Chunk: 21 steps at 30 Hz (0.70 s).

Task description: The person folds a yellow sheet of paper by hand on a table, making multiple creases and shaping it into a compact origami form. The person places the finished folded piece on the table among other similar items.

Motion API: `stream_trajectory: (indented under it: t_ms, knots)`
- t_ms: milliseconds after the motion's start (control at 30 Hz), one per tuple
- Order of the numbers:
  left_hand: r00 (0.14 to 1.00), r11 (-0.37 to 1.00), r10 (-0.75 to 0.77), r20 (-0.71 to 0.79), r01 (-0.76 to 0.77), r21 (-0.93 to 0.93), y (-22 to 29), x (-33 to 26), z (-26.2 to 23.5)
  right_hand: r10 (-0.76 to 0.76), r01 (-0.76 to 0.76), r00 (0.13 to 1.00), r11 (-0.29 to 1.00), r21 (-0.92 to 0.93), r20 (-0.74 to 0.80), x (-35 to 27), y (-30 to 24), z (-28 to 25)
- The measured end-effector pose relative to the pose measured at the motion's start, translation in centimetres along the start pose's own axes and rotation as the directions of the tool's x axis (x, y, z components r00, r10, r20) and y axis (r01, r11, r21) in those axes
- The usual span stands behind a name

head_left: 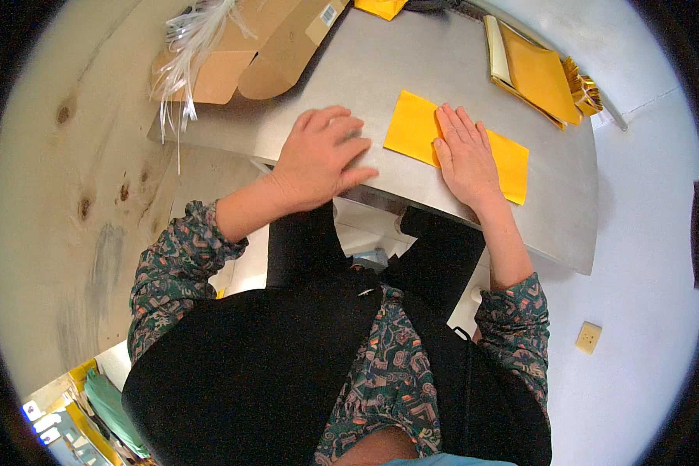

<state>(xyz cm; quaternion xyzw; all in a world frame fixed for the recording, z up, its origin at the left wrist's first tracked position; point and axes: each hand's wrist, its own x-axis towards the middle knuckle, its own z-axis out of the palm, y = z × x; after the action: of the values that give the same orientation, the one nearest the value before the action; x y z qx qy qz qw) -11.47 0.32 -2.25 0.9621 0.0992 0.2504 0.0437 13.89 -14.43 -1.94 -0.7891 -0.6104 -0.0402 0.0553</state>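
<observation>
A flat yellow rectangle (412,129), paper or thin sheet material, lies at a slant on the grey table near its front edge. My right hand (467,159) rests flat across its middle, fingers stretched out and pointing away from me. To the left, my left hand (318,159) hovers by the table's front edge, its fingers apart and slightly bent, with nothing in them. It does not touch the yellow piece. Some of the yellow piece is hidden under my right hand.
At the back left, an open cardboard box (279,58) has white plastic strips (190,46) hanging over it. A stack of yellow sheets (532,70) lies at the back right beside a bundle of shiny gold strips (586,89). Another yellow piece (380,6) sits at the far edge.
</observation>
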Motion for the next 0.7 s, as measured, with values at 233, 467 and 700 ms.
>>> stream_trajectory:
  t_ms: [233,467,700]
  knots:
    - [0.969,0.875,0.167,0.184,-0.060,-0.481,0.0,10.3,5.0,-0.015,0.015,1.000,0.999,0.047,-0.004,0.0,0.3,-0.2]
    - [0.929,0.952,0.281,0.240,-0.239,-0.190,-3.5,9.0,6.3,-0.010,0.011,1.000,0.999,0.051,-0.017,0.1,0.2,-0.4]
    - [0.911,0.957,0.276,0.306,-0.229,-0.179,-3.8,9.1,6.2,0.022,-0.022,1.000,0.999,0.039,0.001,0.3,-0.3,-1.1]
